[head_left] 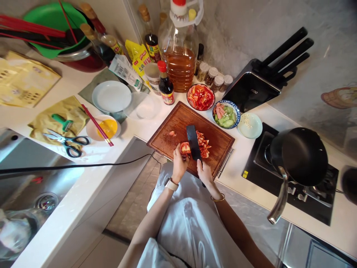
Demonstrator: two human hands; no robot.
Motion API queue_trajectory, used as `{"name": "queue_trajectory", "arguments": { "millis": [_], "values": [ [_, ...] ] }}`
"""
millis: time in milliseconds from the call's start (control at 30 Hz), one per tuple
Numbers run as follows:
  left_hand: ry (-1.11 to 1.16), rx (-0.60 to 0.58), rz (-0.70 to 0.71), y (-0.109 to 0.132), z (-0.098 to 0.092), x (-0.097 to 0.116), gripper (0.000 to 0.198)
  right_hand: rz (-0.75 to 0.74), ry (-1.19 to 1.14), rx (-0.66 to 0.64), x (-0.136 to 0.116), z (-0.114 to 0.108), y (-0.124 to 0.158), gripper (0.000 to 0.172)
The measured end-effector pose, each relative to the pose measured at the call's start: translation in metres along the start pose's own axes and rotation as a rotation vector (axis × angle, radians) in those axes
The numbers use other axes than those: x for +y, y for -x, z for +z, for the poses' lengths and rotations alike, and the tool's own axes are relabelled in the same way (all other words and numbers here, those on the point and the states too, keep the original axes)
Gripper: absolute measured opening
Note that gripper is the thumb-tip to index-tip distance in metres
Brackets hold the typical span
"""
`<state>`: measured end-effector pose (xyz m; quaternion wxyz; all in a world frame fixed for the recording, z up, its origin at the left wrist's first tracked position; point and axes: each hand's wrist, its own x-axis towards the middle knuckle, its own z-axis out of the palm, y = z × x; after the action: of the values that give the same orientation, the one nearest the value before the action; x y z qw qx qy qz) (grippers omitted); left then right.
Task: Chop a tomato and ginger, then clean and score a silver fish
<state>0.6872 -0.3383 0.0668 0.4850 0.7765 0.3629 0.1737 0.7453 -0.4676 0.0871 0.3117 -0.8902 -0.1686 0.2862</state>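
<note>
At the near side of the cutting board (177, 117), the left hand (180, 163) slants inward, bent fingers gripping a tomato piece (184, 147) at mid-board; the knife (193, 143) stands beside it, chopped tomato (205, 149) adjoining; the right hand (205, 172), over the board's near edge, encircles the handle.

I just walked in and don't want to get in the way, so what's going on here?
Someone is cutting up what looks like tomato. The right hand holds a knife, and the left hand steadies a red piece on the wooden board. Chopped bits lie on the blade's right. Beyond the board stand bowls of red slices and green slices. A pan sits on the stove at the right.
</note>
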Motion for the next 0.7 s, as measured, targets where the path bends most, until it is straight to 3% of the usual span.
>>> {"name": "queue_trajectory", "arguments": {
  "millis": [167, 467, 600, 700],
  "values": [
    [-0.068, 0.044, 0.035, 0.001, 0.0, 0.003, 0.074, -0.004, 0.082, 0.048, -0.007, -0.003, -0.001, 0.051],
    [-0.051, 0.057, -0.02, -0.001, -0.024, 0.0, 0.055, 0.01, 0.043, 0.036, -0.003, -0.004, -0.002, 0.051],
    [-0.363, 0.042, 0.011, 0.01, -0.011, 0.01, 0.073, -0.001, 0.074, 0.061, -0.002, -0.002, -0.004, 0.052],
    [-0.492, 0.06, -0.005, 0.015, 0.002, 0.01, 0.074, -0.006, 0.107, 0.056, -0.003, -0.003, -0.005, 0.052]
  ]
}}
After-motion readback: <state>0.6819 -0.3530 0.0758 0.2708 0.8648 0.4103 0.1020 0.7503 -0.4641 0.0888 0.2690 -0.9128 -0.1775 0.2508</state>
